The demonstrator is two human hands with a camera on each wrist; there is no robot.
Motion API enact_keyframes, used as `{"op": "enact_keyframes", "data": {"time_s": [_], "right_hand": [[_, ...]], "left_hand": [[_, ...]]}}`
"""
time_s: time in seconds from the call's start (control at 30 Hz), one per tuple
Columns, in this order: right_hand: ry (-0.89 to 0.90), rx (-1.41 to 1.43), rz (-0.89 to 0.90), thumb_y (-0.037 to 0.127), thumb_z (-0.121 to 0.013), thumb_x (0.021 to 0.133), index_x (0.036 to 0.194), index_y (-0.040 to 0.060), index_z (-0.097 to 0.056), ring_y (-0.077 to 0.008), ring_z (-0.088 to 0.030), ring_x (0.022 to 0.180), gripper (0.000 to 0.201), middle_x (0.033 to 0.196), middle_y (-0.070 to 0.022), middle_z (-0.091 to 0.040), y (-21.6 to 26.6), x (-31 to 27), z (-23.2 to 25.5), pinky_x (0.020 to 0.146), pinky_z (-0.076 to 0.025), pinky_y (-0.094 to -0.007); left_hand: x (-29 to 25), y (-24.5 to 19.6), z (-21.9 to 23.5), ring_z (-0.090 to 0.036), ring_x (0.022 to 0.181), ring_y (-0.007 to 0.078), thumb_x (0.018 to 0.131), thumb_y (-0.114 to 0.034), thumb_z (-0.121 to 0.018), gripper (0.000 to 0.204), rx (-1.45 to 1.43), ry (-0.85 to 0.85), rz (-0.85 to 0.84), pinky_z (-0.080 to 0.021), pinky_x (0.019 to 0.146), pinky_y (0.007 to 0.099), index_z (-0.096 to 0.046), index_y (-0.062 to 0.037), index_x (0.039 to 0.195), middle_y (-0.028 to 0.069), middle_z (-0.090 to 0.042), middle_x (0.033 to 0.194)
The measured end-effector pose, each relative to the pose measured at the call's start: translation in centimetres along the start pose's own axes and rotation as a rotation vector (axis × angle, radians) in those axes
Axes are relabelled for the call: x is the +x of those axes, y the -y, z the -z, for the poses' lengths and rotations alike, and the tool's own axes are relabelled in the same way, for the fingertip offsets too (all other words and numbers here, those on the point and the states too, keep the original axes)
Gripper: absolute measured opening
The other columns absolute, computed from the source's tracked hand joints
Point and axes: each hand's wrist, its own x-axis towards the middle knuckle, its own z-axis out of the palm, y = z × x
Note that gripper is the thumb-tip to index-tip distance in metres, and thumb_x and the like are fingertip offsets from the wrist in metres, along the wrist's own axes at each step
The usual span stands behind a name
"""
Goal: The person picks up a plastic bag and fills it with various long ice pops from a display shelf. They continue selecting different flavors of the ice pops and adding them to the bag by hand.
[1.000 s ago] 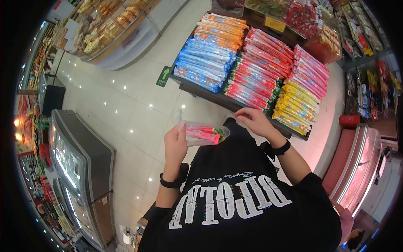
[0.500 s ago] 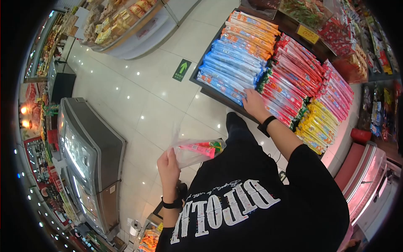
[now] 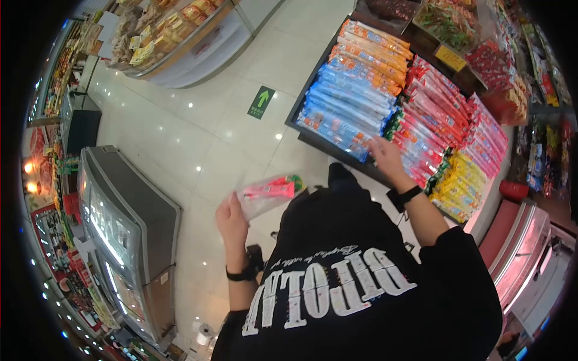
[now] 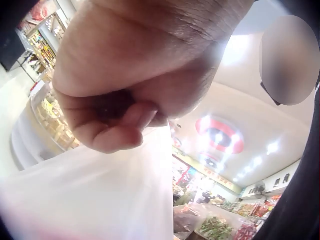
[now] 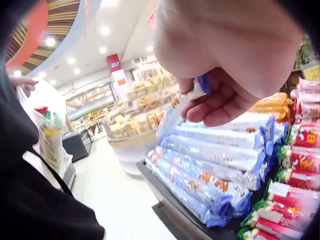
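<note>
My left hand (image 3: 232, 220) grips the gathered top of a clear plastic bag (image 3: 253, 207) that holds a pink packet (image 3: 271, 189) and a green-ended one. Up close in the left wrist view, the curled fingers of the left hand (image 4: 120, 95) pinch the whitish bag (image 4: 110, 185). Over the front of the blue packets (image 3: 337, 129), my right hand (image 3: 388, 157) is lowered. In the right wrist view, the right hand (image 5: 215, 75) pinches the end of one blue-and-white packet (image 5: 172, 116), tilted above the row of blue packets (image 5: 215, 150).
Orange (image 3: 376, 51), red (image 3: 436, 102), pink (image 3: 489, 132) and yellow packets (image 3: 460, 183) share the dark-edged display table (image 3: 313, 139). A green arrow sign (image 3: 262, 102) lies on the floor. A bread counter (image 3: 180, 66) stands at upper left, a grey freezer (image 3: 144, 210) at left.
My right hand has moved from beside the table's front edge to the blue packets and taken hold of one. The left hand with the bag has shifted left and lower.
</note>
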Motion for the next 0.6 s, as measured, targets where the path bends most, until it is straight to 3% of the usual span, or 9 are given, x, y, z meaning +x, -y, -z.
{"op": "enact_keyframes", "data": {"time_s": [0.07,0.13,0.37,0.5,0.6], "right_hand": [[0.012,0.114,-0.016,0.028,-0.057,0.099,0.105,-0.0007,-0.068,-0.0152,-0.067,0.071,0.031,0.079,-0.0111,-0.070,2.2,-1.8,1.5,0.066,-0.052,-0.0296],[0.001,0.193,-0.020,0.024,-0.057,0.100,0.101,-0.0016,-0.069,-0.0125,-0.063,0.069,0.028,0.078,-0.0067,-0.069,5.8,-4.4,3.3,0.066,-0.050,-0.0275],[0.159,0.549,0.046,0.014,-0.061,0.098,0.106,-0.0024,-0.071,-0.0106,-0.062,0.073,0.021,0.081,-0.0052,-0.069,11.2,-12.7,3.0,0.068,-0.050,-0.0270],[0.204,0.385,0.065,0.015,-0.062,0.097,0.106,-0.0023,-0.071,-0.0112,-0.064,0.073,0.022,0.080,-0.0075,-0.072,15.3,-14.1,-0.4,0.068,-0.051,-0.0266],[0.207,0.295,0.057,0.019,-0.064,0.095,0.105,0.0002,-0.072,-0.0100,-0.066,0.072,0.023,0.080,-0.0072,-0.072,16.9,-13.7,-3.5,0.068,-0.051,-0.0256]], "left_hand": [[1.9,0.4,0.4,-0.040,0.048,0.0082,0.105,-0.028,-0.048,0.045,0.006,0.043,-0.010,-0.032,0.044,0.0297,-0.052,-0.0009,0.069,-0.0008,-0.044,0.054],[4.1,0.5,0.8,-0.037,0.057,0.0087,0.104,-0.028,-0.049,0.045,0.006,0.088,-0.067,-0.031,0.051,0.0310,-0.051,0.0019,0.071,-0.0004,-0.041,0.058],[8.1,0.3,2.9,-0.040,0.063,0.0101,0.104,-0.025,-0.048,0.040,-0.020,0.236,-0.189,-0.036,0.056,0.0311,-0.059,0.0065,0.081,0.0021,-0.045,0.062],[8.8,0.2,4.0,-0.043,0.064,0.0107,0.105,-0.024,-0.048,0.039,-0.005,0.337,-0.301,-0.039,0.059,0.0309,-0.062,0.0072,0.086,0.0048,-0.050,0.064],[9.0,0.3,5.2,-0.045,0.065,0.0112,0.105,-0.025,-0.048,0.039,0.068,0.406,-0.285,-0.041,0.060,0.0316,-0.062,0.0074,0.088,0.0068,-0.052,0.065]]}}
